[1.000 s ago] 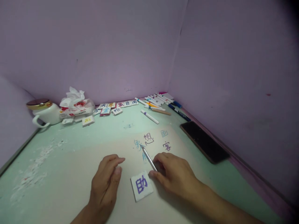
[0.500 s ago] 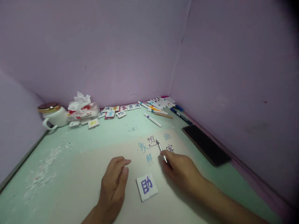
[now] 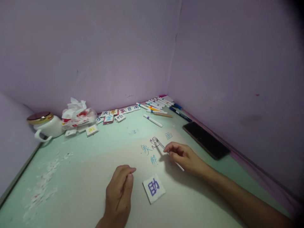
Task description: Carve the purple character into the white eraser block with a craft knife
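Observation:
My right hand (image 3: pixel 182 156) holds a slim, pale pen (image 3: pixel 177 164) between thumb and fingers. Its dark tip sits by a dark character (image 3: pixel 154 142) written on the tabletop. Blue characters (image 3: pixel 145 149) stand around it, and another (image 3: pixel 168 136) lies farther right. Resting on the table at the lower middle, my left hand (image 3: pixel 120 190) has loosely bent fingers, with the thumb slightly apart from the index finger and nothing visible between them. Just right of it lies a square white card (image 3: pixel 154 189) bearing a purple character, touched by neither hand.
Several markers (image 3: pixel 153 121) lie toward the back corner. A dark phone (image 3: pixel 206 141) rests along the right wall. At the back left are a white mug with a lid (image 3: pixel 51 126), a tissue pack (image 3: pixel 79 117) and several character cards (image 3: pixel 108 118). Walls bound the table.
The pen has tilted lower in my right hand, with its tail now pointing toward lower right. My right hand covers the dark character that showed beside it. The whole view has shifted slightly.

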A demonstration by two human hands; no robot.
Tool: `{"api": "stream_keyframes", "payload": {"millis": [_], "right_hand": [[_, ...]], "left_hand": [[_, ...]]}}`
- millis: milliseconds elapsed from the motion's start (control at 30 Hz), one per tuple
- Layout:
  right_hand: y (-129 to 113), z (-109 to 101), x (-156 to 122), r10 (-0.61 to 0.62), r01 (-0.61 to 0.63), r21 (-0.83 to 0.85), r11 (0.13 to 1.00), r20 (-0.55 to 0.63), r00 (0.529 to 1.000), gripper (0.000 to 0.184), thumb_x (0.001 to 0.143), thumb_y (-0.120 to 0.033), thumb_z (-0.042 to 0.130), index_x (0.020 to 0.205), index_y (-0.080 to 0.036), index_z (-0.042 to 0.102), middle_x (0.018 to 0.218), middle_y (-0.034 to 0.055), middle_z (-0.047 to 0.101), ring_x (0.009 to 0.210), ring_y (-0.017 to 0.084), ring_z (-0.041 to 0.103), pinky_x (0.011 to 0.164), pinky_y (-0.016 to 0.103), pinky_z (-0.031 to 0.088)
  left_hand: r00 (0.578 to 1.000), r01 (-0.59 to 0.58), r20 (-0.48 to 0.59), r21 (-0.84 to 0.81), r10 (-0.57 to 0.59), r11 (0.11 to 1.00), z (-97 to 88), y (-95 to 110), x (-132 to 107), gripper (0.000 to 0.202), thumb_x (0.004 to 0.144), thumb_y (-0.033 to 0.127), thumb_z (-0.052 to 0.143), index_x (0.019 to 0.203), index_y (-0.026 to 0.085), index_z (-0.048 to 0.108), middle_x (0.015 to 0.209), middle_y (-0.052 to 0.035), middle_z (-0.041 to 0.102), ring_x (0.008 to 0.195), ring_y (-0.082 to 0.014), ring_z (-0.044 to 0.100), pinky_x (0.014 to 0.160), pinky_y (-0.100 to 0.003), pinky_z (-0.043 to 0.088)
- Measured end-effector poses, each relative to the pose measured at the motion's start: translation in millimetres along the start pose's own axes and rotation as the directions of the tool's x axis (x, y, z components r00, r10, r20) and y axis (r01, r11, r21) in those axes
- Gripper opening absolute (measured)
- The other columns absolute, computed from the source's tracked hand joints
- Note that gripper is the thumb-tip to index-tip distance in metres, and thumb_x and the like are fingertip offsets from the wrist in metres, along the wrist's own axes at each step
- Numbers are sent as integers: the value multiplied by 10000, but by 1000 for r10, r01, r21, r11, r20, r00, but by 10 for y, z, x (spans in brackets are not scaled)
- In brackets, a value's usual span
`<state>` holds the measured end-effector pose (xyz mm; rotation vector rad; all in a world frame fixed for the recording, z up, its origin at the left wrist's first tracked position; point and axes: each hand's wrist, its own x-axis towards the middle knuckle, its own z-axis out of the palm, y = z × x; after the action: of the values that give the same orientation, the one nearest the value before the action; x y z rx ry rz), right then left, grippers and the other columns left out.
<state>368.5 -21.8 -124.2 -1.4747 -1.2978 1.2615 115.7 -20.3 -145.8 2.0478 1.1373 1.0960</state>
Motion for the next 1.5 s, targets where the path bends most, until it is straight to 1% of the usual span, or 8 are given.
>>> {"api": "stream_keyframes", "payload": {"millis": [300,433,533,633,800,967,1200,1500], "right_hand": [[98,33,-42,-35,10,490,872,41,999,226,672,-242,522,838,-158,651,532,-26,524,487,123,496,501,268,414],[176,49,-117,-194,171,427,888,11,981,252,661,-206,689,910,-196,651,596,-29,572,543,118,532,548,261,422],[215,59,-206,-273,285,319,904,-84,958,270,612,-192,786,826,-211,624,613,-33,563,535,109,504,490,233,371],[224,86,-313,-316,336,330,882,-116,942,222,727,-363,726,722,-209,567,554,-36,490,483,106,431,441,239,306],[140,172,-441,-227,232,445,865,-65,972,370,873,-530,478,750,-210,614,566,15,534,525,152,480,482,281,390],[132,220,-481,-161,146,476,867,-9,987,352,862,-487,526,986,-211,705,781,81,667,671,192,603,578,316,503],[201,274,-445,-145,154,255,955,-51,988,97,775,-283,681,810,-203,637,642,2,609,525,124,558,466,230,447],[257,315,-421,-53,55,294,954,-15,998,200,793,-372,649,780,-192,563,570,-15,567,497,114,515,463,225,409]], "left_hand": [[984,-135,135,114,119,984,45,49,-31,251,883,247,480,1119,196,550,1093,-114,549,1009,-234,539,811,-366,491],[961,-152,269,340,59,928,102,174,-76,629,730,450,659,1246,135,486,1197,-180,505,1085,-342,473,887,-533,430],[936,-179,349,363,44,915,157,231,-108,674,694,448,683,1254,137,475,1173,-174,513,1047,-339,474,880,-554,408],[940,-164,339,378,28,911,206,256,-134,627,691,403,692,1224,140,492,1129,-160,527,1020,-331,476,893,-557,380],[952,-130,307,381,7,915,240,263,-141,465,696,281,677,1115,130,543,1041,-137,549,961,-303,493,870,-521,379],[955,-126,297,362,14,923,233,270,-127,391,703,267,664,1062,162,551,1006,-113,543,932,-281,497,861,-494,359],[955,-129,297,360,17,924,228,278,-122,390,714,258,666,1069,154,544,1007,-116,536,932,-279,492,853,-477,347],[959,-115,284,337,15,934,220,242,-134,459,681,311,704,1094,165,565,1018,-114,564,946,-288,512,872,-498,365]]}}
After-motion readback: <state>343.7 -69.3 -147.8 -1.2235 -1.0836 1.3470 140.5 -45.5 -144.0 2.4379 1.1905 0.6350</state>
